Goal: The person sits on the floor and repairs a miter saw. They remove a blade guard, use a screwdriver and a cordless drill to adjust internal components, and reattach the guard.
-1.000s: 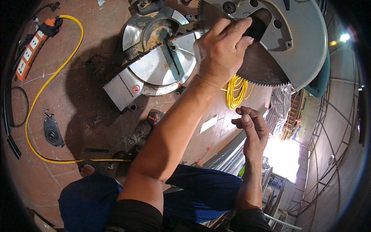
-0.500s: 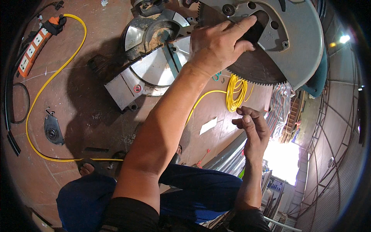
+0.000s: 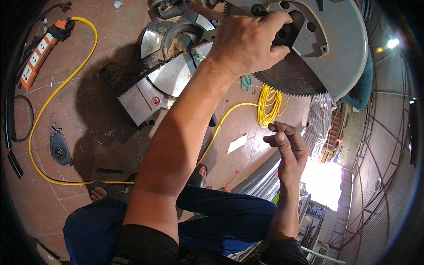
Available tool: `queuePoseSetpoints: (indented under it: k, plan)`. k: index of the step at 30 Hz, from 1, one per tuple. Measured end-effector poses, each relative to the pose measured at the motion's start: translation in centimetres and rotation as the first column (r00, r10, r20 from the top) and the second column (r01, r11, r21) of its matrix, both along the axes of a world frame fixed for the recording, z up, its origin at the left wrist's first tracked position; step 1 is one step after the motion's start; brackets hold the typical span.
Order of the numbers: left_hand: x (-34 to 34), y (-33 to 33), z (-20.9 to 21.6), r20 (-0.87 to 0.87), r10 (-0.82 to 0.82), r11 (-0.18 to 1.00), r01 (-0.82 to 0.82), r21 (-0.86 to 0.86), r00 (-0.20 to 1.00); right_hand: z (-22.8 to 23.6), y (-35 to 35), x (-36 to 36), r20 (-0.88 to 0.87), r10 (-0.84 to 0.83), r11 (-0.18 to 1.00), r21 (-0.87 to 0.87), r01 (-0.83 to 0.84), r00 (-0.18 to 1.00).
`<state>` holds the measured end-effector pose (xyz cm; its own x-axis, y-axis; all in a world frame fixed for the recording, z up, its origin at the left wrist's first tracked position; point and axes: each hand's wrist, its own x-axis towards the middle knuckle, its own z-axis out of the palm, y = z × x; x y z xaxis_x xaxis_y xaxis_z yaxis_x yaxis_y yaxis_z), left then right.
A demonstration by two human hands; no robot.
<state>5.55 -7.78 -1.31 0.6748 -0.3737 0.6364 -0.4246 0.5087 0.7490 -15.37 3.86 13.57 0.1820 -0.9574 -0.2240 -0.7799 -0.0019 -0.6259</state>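
A miter saw fills the upper middle, its grey blade guard (image 3: 342, 53) raised over a round toothed saw blade (image 3: 293, 79). My left hand (image 3: 245, 44) is at the blade's centre, thumb and forefinger bent round a dark hub plate (image 3: 298, 28). What its other fingers touch is hidden behind the hand. Lower and to the right, my right hand (image 3: 291, 148) hangs in the air, apart from the saw. Its fingers are curled in close to the thumb; anything between them is too small to make out. The saw's base (image 3: 141, 101) rests on the floor, dusted with sawdust.
An orange power strip (image 3: 39, 55) lies at the left with a yellow cable (image 3: 66, 81) curving from it. A yellow cable coil (image 3: 268, 106) lies beyond my right hand. A flat dark part (image 3: 60, 148), white paper (image 3: 237, 143) and a striped bag (image 3: 319, 117) are around.
My left hand has shifted slightly left, its forefinger now more bent at the blade's centre. The right hand keeps almost the same pose. The view has shifted a little.
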Motion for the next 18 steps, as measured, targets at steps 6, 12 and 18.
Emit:
queuePoseSetpoints:
  k: [6,12,18]
  plan:
    - [-0.4,0.3,-0.2,-0.032,-0.022,1.0,0.021,-0.015,0.999,0.1,0.1,0.0,0.001,0.011,1.0,0.002,-0.011,1.0]
    - [-0.4,-0.1,-0.2,-0.016,0.018,0.999,-0.019,-0.041,1.0,0.1,0.3,0.0,0.0,0.01,1.0,0.006,-0.01,1.0]
    - [-1.1,-0.5,-0.6,-0.044,0.042,0.996,-0.045,-0.072,0.998,-0.1,0.2,-0.1,0.011,0.009,1.0,0.021,-0.01,1.0]
